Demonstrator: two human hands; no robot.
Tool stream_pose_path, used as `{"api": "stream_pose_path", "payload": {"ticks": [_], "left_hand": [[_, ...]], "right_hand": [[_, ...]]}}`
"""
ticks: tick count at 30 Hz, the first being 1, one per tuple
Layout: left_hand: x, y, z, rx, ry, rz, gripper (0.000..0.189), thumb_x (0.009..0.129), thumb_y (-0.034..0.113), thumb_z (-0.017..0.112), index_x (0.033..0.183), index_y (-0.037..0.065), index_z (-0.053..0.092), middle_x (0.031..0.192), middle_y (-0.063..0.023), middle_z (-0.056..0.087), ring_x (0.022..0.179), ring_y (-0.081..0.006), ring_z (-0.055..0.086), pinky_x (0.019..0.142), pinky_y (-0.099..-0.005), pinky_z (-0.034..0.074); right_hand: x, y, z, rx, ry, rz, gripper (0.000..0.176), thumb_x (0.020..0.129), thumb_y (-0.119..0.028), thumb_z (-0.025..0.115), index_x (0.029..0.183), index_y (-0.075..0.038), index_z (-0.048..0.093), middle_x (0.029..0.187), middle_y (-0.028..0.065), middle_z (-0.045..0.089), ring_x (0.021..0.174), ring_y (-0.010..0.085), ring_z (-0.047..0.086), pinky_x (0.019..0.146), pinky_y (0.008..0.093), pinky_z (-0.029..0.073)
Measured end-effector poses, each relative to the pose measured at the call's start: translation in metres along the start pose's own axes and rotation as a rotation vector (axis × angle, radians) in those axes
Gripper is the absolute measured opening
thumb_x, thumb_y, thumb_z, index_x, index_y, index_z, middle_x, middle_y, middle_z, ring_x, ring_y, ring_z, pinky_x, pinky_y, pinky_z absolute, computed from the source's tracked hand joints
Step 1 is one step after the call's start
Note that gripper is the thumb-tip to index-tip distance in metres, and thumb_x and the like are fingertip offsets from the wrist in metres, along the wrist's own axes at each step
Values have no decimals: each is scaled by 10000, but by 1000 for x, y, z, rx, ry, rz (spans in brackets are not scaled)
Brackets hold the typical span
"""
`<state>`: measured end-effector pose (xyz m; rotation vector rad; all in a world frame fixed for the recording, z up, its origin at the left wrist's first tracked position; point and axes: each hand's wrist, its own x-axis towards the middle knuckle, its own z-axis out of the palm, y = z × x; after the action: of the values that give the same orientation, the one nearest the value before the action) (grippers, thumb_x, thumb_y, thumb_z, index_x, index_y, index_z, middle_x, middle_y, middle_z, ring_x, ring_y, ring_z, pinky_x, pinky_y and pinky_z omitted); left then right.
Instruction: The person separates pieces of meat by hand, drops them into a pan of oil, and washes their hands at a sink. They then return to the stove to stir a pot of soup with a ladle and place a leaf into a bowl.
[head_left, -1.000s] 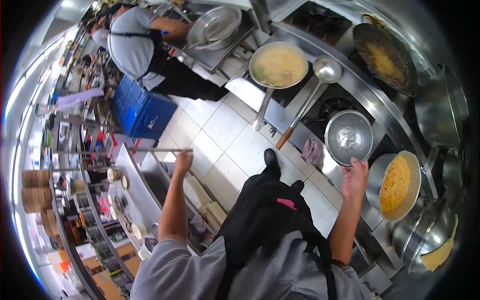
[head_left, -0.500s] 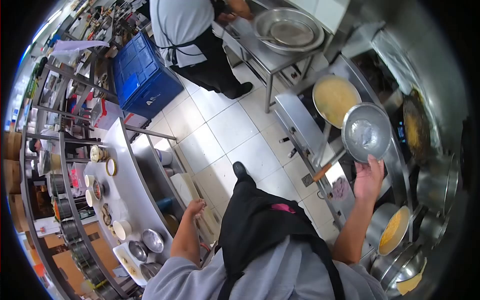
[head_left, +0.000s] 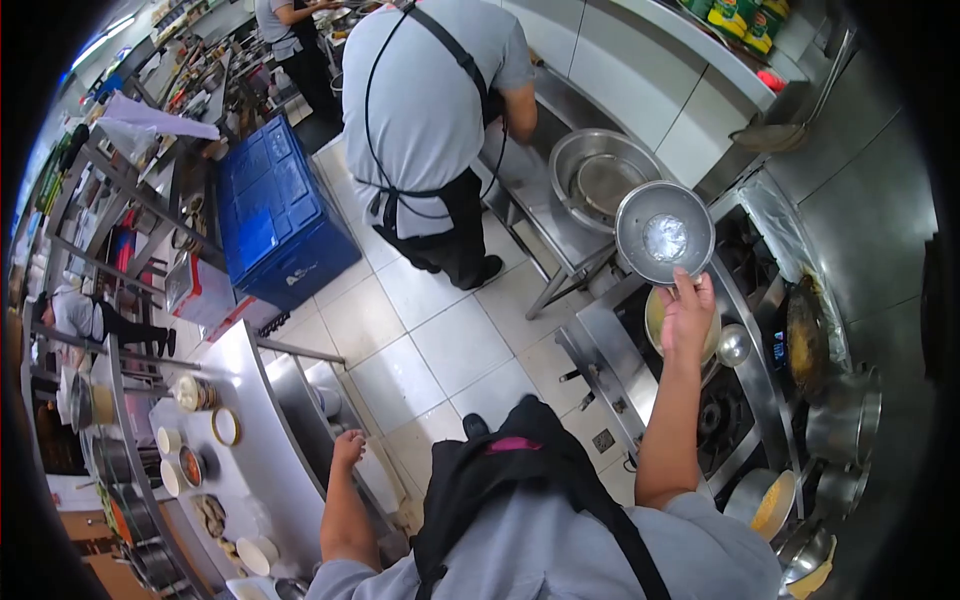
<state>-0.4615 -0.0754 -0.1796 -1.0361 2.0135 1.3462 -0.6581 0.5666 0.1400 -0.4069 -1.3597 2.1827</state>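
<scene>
In my right hand [head_left: 688,318] is a grey metal bowl [head_left: 640,250], gripped by its near rim and held out ahead. Its inside is visible, with a bright shine at the bottom. Below the bowl and my hand, a pan [head_left: 655,325] on the stove is mostly hidden. A round ladle head [head_left: 733,345] shows beside the pan. My left hand [head_left: 348,450] hangs low near the left counter, fingers curled, with nothing visible in them.
A person [head_left: 430,110] in a grey shirt stands ahead at a metal table [head_left: 590,235] bearing a large basin [head_left: 565,165]. On the left are a blue bin [head_left: 285,210] and a steel counter [head_left: 245,400] with containers. A pot with yellow food [head_left: 775,505] is at lower right.
My right hand has carried the bowl forward, from over the stove toward the table's near corner. The view has shifted, and the person ahead appears closer.
</scene>
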Motion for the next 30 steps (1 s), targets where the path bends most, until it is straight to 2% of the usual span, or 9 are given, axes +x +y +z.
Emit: {"api": "stream_pose_path", "payload": {"ticks": [7,14,19,21,22,24,25,27,30], "left_hand": [[25,29,15,-38,-38,-103,260,850,139,593,1103,94,633,809,-19,637,633,-134,604,528,-298,480],[47,60,6,-140,61,-236,298,866,106,559,1159,95,614,792,-35,630,611,-148,600,494,-297,462],[50,118,3,-129,112,-282,283,878,148,562,1151,95,617,810,-20,630,636,-136,597,516,-289,462],[51,149,8,-140,142,-279,271,880,157,567,1139,101,622,808,-10,627,636,-129,592,515,-282,456],[52,160,10,-148,173,-267,259,883,167,571,1128,107,628,805,0,625,636,-123,588,514,-275,449],[52,174,13,-148,181,-267,231,890,185,581,1104,119,636,800,14,622,635,-116,583,517,-264,442],[52,177,14,-164,187,-266,228,893,189,582,1102,118,636,800,10,622,628,-118,579,509,-268,440],[51,179,15,-176,192,-263,224,896,193,582,1100,117,636,799,6,622,622,-120,576,502,-271,438],[51,173,12,-164,178,-299,230,900,195,579,1108,113,631,804,-8,628,624,-129,585,491,-278,442]], "right_hand": [[123,44,51,-120,17,-49,123,904,-77,676,969,-97,573,978,4,616,905,114,610,772,338,526],[300,118,124,-248,-13,-53,227,881,-85,700,830,-91,479,893,27,573,820,134,565,737,373,541],[447,197,162,-546,-40,-106,268,801,-138,732,714,-46,495,740,69,578,632,169,555,630,375,539],[503,236,166,-1086,-88,-225,272,726,-206,725,691,2,553,739,159,639,549,281,578,663,425,539],[516,243,174,-1092,-89,-218,272,726,-206,725,691,2,553,739,159,639,549,281,578,663,425,539],[530,265,189,-1353,-166,-116,275,679,-236,690,765,21,641,863,235,680,713,384,662,751,458,542],[536,272,194,-1357,-165,-113,275,679,-236,690,765,21,641,863,235,680,713,384,662,751,458,542],[544,287,203,-1572,-170,-33,293,700,-211,677,901,1,699,998,241,687,954,395,674,850,454,538],[542,297,210,-1629,-159,145,393,731,-239,690,1059,-22,699,1130,224,666,1108,371,631,940,452,513]]}}
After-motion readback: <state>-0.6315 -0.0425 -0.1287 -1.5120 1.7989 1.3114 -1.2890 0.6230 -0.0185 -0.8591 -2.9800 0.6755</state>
